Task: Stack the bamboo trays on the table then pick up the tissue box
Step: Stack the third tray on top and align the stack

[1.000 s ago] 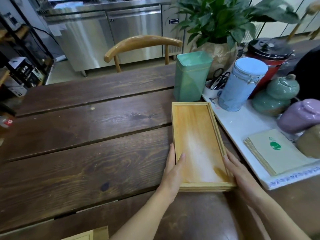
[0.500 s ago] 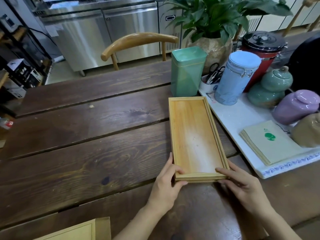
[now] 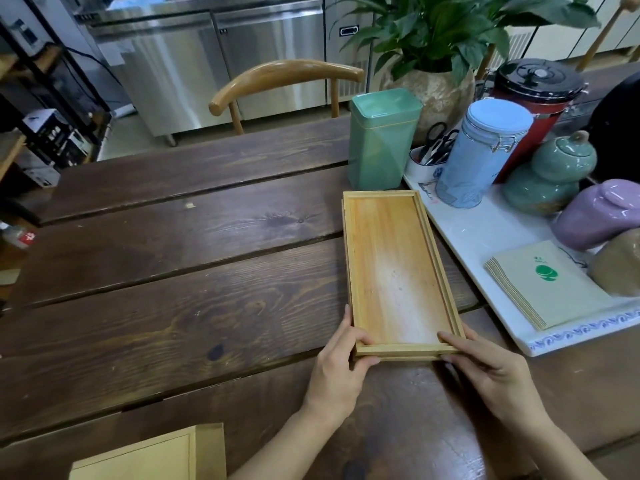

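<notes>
Stacked bamboo trays (image 3: 394, 265) lie lengthwise on the dark wooden table (image 3: 173, 289), the top one slightly offset so a lower rim shows along the right and near edges. My left hand (image 3: 341, 365) grips the near left corner, thumb on the rim. My right hand (image 3: 485, 365) holds the near right corner with fingers over the edge. A pale wooden box (image 3: 152, 455), possibly the tissue box, pokes in at the bottom left, mostly cut off.
A green tin (image 3: 382, 138) stands just beyond the trays. To the right a white tray (image 3: 485, 230) carries a blue jar (image 3: 481, 154), ceramic pots, scissors in a cup and a napkin stack (image 3: 543, 282). A potted plant (image 3: 446, 39) and a chair (image 3: 284, 77) are behind.
Both hands slid from the trays' long sides back to the near corners. The view pulled back, bringing more of the pale box into sight at the bottom left.
</notes>
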A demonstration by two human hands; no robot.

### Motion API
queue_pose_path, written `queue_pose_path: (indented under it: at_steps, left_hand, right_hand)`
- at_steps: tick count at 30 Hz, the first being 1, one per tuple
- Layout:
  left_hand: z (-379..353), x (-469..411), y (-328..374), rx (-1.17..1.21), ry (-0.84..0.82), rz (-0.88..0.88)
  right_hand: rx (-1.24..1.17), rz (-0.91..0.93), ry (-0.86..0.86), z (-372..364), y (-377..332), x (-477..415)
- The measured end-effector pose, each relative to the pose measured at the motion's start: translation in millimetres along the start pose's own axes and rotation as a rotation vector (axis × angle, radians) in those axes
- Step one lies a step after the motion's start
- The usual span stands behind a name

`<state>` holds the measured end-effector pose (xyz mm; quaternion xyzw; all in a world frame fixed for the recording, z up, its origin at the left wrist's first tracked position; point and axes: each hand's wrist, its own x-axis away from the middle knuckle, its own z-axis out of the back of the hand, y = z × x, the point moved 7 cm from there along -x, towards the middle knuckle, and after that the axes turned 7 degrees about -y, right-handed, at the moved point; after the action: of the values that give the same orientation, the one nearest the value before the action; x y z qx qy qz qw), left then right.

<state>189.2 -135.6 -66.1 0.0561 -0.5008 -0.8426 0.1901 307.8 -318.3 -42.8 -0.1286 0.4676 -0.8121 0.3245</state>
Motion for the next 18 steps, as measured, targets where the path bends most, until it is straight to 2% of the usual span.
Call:
queue_pose_path:
  at_steps: [4, 7, 9, 13, 18]
  left_hand:
    - [1, 4, -3, 0.191, -0.125, 0.049]
    - [13, -7, -10, 0.532, -0.033, 0.259]
    - [16, -24, -12, 0.615, 0.010, 0.364]
    - [9, -61, -3, 0.607, -0.074, 0.352]
    - [10, -99, 4, 0.737, -0.001, 0.311]
  right_hand:
    - [-0.048, -0.090, -0.128, -3, 4, 5]
    - [-0.203, -0.214, -0.194, -5, 18, 3]
    - [-0.089, -0.201, -0.240, -8, 15, -5]
    - [0.083, -0.174, -0.312, -16, 6, -16]
    - [0.083, -0.165, -0.314, -12, 9, -21]
